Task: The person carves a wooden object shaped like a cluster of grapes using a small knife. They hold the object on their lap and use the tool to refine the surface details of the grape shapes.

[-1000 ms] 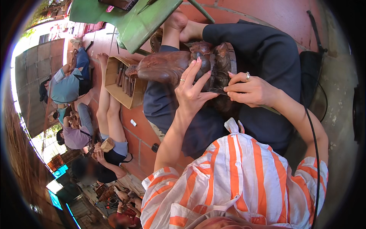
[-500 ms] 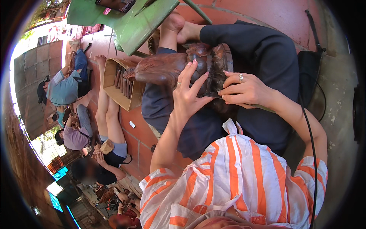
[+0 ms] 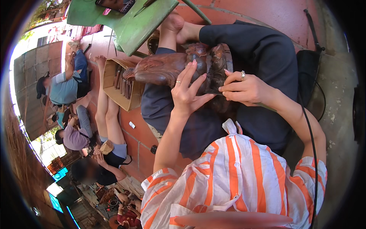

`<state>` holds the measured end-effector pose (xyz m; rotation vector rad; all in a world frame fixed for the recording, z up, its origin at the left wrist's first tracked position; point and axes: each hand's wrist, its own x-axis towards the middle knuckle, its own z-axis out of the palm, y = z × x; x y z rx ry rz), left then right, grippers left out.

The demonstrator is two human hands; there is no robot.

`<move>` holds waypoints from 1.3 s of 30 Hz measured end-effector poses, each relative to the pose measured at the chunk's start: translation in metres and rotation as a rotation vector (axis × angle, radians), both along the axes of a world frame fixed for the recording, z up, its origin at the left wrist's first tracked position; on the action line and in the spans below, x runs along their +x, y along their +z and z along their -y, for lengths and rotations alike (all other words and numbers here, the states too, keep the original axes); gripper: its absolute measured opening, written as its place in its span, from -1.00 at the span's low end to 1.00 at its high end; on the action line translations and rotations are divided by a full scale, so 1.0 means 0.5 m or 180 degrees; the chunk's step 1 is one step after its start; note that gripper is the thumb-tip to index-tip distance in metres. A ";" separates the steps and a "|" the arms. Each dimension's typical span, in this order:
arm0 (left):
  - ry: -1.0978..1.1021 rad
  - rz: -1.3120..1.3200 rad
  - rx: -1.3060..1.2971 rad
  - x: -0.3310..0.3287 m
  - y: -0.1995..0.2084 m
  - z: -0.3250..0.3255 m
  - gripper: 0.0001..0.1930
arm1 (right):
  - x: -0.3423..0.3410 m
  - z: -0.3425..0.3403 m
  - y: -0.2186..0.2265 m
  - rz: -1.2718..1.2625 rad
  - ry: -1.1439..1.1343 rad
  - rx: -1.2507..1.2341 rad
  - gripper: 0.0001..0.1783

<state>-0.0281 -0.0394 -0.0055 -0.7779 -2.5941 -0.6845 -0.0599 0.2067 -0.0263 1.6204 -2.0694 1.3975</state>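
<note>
Across my lap lies a dark brown wooden carving (image 3: 162, 68), with a smooth rounded end on the left and carved rounded shapes towards its base on the right. My left hand (image 3: 187, 89) holds it, fingers spread over the top and thumb stretched along the near side. Close to that thumb, my right hand (image 3: 248, 88) pinches a thin, dark, flat piece (image 3: 214, 92) against the carved base. Most of this piece is hidden under the hand, so I cannot make out its kind. A ring shows on each hand.
Left of my legs stands a cardboard box (image 3: 134, 95) of long wooden-handled tools. A green stool (image 3: 129, 28) beyond it bears a phone (image 3: 116, 4) and a thin pointed tool (image 3: 145, 7). Several people sit along the left. A black cable (image 3: 310, 141) hangs beside my right arm.
My right hand has shifted slightly, its fingertips drawn closer together on the thin piece. My left hand has moved slightly left. The carving keeps its place on my lap.
</note>
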 end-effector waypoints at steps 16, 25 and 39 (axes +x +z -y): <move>-0.0042 0.0362 0.0026 0.005 0.014 0.008 -0.31 | 0.009 0.010 0.018 0.0108 -0.0211 0.0063 -0.82; 0.0041 -0.0040 0.0307 -0.007 -0.019 0.008 -0.41 | 0.002 -0.014 0.017 0.0317 -0.0492 -0.0309 -0.81; 0.0020 0.0550 0.0402 0.012 -0.010 0.014 -0.28 | 0.022 0.017 0.006 0.0120 -0.0263 -0.0178 -0.78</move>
